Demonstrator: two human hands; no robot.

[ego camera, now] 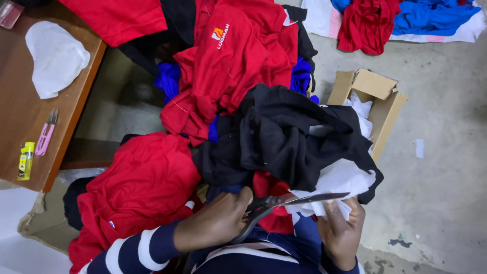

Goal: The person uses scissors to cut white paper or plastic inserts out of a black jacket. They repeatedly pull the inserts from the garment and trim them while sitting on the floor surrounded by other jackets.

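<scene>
White cloth (337,185) found low in frame, right of middle, partly under black garment (289,137). Cloth pinched from below by right hand (342,231). Big scissors (284,203) gripped by left hand (220,220), fingers closed round handles, blades laid across cloth. Red garment (142,187) piled at lower left. Cardboard box (375,101) seen right of middle. Wooden table (20,111) at left edge.

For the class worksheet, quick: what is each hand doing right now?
Left hand: closed on the scissors.
Right hand: closed, holding the white cloth at the blades.
</scene>
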